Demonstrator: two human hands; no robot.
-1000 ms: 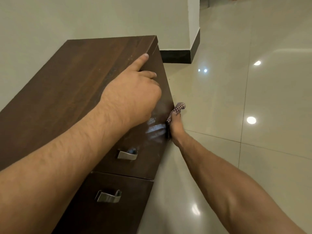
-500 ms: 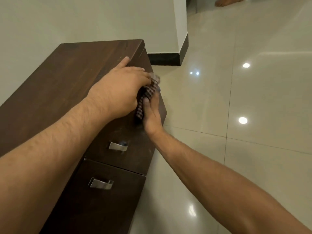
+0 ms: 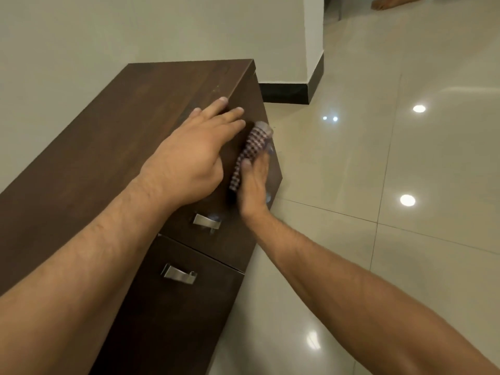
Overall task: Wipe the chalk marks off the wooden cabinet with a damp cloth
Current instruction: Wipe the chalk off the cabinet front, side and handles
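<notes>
Left hand (image 3: 189, 163) flat on cabinet (image 3: 121, 131) top edge, fingers straight. Right hand (image 3: 254, 185), fingers extended, presses checked cloth (image 3: 251, 147) against cabinet front.

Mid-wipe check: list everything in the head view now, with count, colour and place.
cabinet: 1, dark brown wood, against the wall
handles: 2, silver, on the cabinet front, one above the other
cloth: 1, dark-and-white check, on the cabinet front near its top
floor: 1, glossy cream tiles, right of the cabinet
wall: 1, cream, behind the cabinet
skirting: 1, black, along the wall's base
foot: 1, bare, top edge of view
left hand: 1, fingers flat on the cabinet's top edge
right hand: 1, pressing the cloth to the cabinet front
</notes>
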